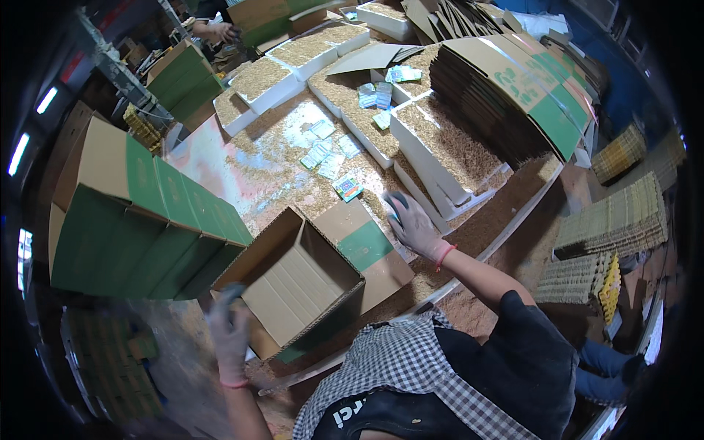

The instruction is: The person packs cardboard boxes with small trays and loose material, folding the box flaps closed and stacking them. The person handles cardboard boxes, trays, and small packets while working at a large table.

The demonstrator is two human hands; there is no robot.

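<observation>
An open cardboard box [291, 291] sits in front of me with bare brown board on its inner floor. One wide flap with a green band [366, 245] is folded outward on the far right side. My left hand [228, 327], in a pale glove with dark fingertips, is at the left rim of the box. It is blurred, so whether it grips the rim is unclear. Beyond the flap, my gloved right hand [410, 223] hovers over the table with curled fingers. A bluish bit shows at its fingers, too blurred to tell. A printed packet [348, 187] lies near it.
Green-and-brown boxes [159, 220] stand in a row at left. White foam trays [429, 159] of husk-like bedding fill the far side. More printed packets [324, 151] lie on the table. Flattened cartons [511, 82] and egg trays [610, 220] are stacked at right. Another person's hand [223, 32] shows far off.
</observation>
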